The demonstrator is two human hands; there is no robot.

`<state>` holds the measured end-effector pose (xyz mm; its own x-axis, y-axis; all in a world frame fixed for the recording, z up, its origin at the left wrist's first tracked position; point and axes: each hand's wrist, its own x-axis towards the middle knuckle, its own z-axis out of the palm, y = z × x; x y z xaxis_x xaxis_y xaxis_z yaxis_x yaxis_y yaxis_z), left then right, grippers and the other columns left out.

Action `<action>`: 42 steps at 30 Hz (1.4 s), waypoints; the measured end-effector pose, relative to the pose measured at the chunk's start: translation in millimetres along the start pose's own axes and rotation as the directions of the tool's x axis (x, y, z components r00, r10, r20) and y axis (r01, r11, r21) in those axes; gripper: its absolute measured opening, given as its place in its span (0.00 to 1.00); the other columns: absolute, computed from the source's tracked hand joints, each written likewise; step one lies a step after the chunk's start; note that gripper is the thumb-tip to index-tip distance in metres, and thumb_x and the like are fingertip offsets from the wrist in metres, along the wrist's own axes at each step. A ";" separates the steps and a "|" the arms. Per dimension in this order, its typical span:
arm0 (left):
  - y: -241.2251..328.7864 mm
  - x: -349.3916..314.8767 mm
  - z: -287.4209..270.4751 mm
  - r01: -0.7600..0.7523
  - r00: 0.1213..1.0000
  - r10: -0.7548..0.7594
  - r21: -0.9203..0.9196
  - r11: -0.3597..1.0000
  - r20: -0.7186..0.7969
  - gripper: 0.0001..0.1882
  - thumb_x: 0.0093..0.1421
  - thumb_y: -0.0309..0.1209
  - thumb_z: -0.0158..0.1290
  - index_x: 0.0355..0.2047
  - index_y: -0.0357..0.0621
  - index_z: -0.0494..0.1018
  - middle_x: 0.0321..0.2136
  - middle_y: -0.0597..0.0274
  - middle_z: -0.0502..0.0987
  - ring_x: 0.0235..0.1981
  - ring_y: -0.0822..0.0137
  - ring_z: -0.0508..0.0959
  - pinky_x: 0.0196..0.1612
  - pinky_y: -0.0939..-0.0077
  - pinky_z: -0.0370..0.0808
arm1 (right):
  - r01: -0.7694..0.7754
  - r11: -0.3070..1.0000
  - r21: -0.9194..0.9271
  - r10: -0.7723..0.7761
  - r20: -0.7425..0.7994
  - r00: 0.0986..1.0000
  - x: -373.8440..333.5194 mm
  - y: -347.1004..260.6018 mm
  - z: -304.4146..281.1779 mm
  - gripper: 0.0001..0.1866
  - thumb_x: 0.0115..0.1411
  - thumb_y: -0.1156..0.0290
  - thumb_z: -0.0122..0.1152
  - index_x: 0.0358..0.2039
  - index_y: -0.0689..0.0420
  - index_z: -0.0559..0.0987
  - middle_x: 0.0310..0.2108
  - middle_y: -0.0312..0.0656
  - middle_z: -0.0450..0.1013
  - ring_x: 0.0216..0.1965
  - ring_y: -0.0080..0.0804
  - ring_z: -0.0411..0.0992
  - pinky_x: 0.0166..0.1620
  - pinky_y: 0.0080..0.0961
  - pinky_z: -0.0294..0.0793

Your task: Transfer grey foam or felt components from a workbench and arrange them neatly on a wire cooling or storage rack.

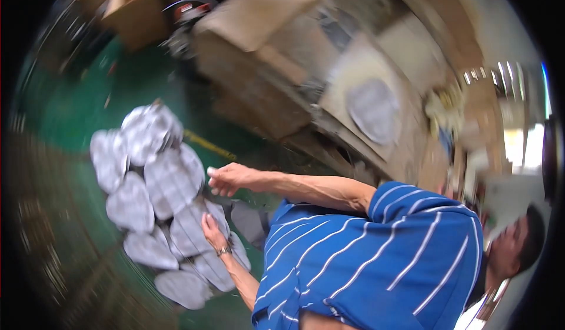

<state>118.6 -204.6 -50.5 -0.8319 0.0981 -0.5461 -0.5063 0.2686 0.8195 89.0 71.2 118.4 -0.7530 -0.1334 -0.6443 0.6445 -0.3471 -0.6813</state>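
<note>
Green floor (pixel 82 109) is shown tipped sideways and blurred by motion, with a co-worker in a blue striped shirt (pixel 365 253) stretched across the view. As the wearer's own hands are out of view, their opening and hold cannot be told. One co-worker's hand (pixel 229 179) is held with fingers partly curled beside a heap of rounded grey pads (pixel 168 180); whether anything is gripped by it cannot be told. By the banded hand (pixel 213 233), marked by a wristband (pixel 223 250), fingers are spread over a pad lower in the heap, though contact cannot be made out. The heap is spread in overlapping layers on the floor, and a darker grey piece (pixel 248 223) is seen beside it. Beyond, the floor is crossed by a yellow line (pixel 209 145). Farther out, cardboard boxes (pixel 138 15) are stacked, and a single grey oval (pixel 374 109) is laid on a pale surface (pixel 334 97).
</note>
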 end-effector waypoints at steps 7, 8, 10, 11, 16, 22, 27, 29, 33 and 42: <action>83.9 2.9 93.5 -0.169 0.887 0.033 0.258 0.951 0.461 0.22 0.64 0.36 0.55 0.55 0.36 0.70 0.43 0.56 0.79 0.42 0.68 0.77 0.48 0.74 0.74 | -0.006 0.949 -0.314 -0.221 -0.682 0.697 -103.0 58.7 -172.6 0.26 0.59 0.46 0.54 0.34 0.61 0.82 0.35 0.48 0.79 0.40 0.42 0.77 0.44 0.35 0.75; 95.9 5.5 107.5 -0.223 0.866 0.055 0.286 0.932 0.497 0.22 0.64 0.35 0.55 0.55 0.36 0.70 0.43 0.54 0.79 0.43 0.67 0.78 0.49 0.73 0.74 | -0.047 0.938 -0.344 -0.254 -0.773 0.581 -115.4 70.8 -193.9 0.25 0.58 0.48 0.55 0.32 0.60 0.82 0.35 0.49 0.79 0.40 0.44 0.77 0.44 0.36 0.75; 121.0 14.1 134.6 -0.307 0.831 0.069 0.352 0.884 0.552 0.22 0.64 0.36 0.55 0.55 0.36 0.70 0.45 0.51 0.78 0.45 0.64 0.78 0.49 0.72 0.74 | -0.137 0.873 -0.467 -0.415 -0.862 0.292 -143.7 93.6 -239.2 0.21 0.56 0.51 0.58 0.32 0.60 0.81 0.34 0.51 0.78 0.39 0.49 0.76 0.42 0.40 0.74; 132.7 17.2 147.9 -0.255 0.838 0.009 0.377 0.890 0.546 0.23 0.64 0.33 0.55 0.57 0.36 0.68 0.47 0.53 0.77 0.48 0.67 0.76 0.50 0.75 0.73 | -0.226 0.855 -0.467 -0.457 -0.884 0.099 -157.1 103.0 -263.3 0.20 0.55 0.53 0.60 0.33 0.59 0.81 0.33 0.50 0.77 0.38 0.49 0.75 0.41 0.42 0.73; 169.5 22.3 219.6 -0.306 0.802 -0.013 0.429 0.850 0.597 0.23 0.65 0.35 0.54 0.57 0.36 0.68 0.46 0.49 0.78 0.48 0.62 0.78 0.52 0.71 0.73 | -0.525 0.773 -0.356 -0.566 -0.761 -0.318 -219.4 127.9 -377.3 0.23 0.47 0.59 0.73 0.41 0.55 0.78 0.36 0.42 0.71 0.41 0.44 0.68 0.43 0.41 0.67; 203.9 1.2 322.6 -0.403 0.718 -0.082 0.508 0.761 0.692 0.22 0.65 0.33 0.53 0.57 0.39 0.68 0.48 0.49 0.77 0.49 0.63 0.77 0.52 0.71 0.73 | -0.598 0.740 -0.308 -0.506 -0.841 -0.193 -238.5 135.4 -442.3 0.24 0.42 0.59 0.75 0.41 0.50 0.79 0.36 0.38 0.70 0.42 0.40 0.67 0.45 0.40 0.65; 219.2 -38.5 433.5 -0.408 0.546 -0.058 0.326 0.853 0.836 0.22 0.64 0.33 0.55 0.57 0.39 0.69 0.46 0.53 0.78 0.47 0.67 0.77 0.50 0.75 0.73 | -0.520 0.778 -0.352 -0.499 -0.849 -0.172 -262.3 132.6 -451.0 0.16 0.47 0.62 0.71 0.38 0.51 0.82 0.34 0.38 0.71 0.42 0.39 0.67 0.45 0.39 0.66; 212.0 -60.6 488.5 -0.279 0.452 -0.111 0.259 0.925 0.885 0.23 0.64 0.34 0.56 0.57 0.36 0.69 0.45 0.56 0.78 0.44 0.69 0.76 0.48 0.77 0.73 | -0.476 0.800 -0.366 -0.491 -0.854 -0.169 -275.3 128.6 -449.8 0.14 0.49 0.63 0.70 0.36 0.52 0.83 0.33 0.38 0.71 0.41 0.39 0.68 0.45 0.38 0.66; 179.2 -121.8 629.8 -0.012 0.337 -0.268 0.289 0.957 0.902 0.27 0.61 0.37 0.59 0.56 0.33 0.68 0.44 0.55 0.77 0.42 0.65 0.78 0.47 0.72 0.76 | -0.458 0.800 -0.388 -0.499 -0.854 -0.148 -295.9 111.7 -446.5 0.12 0.51 0.66 0.67 0.36 0.54 0.83 0.31 0.40 0.72 0.39 0.41 0.68 0.44 0.37 0.67; 214.8 -212.4 759.6 0.344 0.215 -0.405 0.320 0.883 0.889 0.18 0.52 0.23 0.56 0.44 0.36 0.72 0.35 0.59 0.78 0.36 0.65 0.78 0.40 0.71 0.76 | -0.252 0.857 -0.449 -0.514 -0.765 -0.387 -321.1 101.5 -365.1 0.23 0.52 0.72 0.62 0.48 0.65 0.73 0.48 0.55 0.69 0.50 0.54 0.67 0.53 0.45 0.67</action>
<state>359.0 560.1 109.6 0.2284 0.7638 -0.6037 -0.6606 0.5771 0.4802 444.7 417.6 129.3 0.0617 0.9404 0.3344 0.8017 0.1529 -0.5779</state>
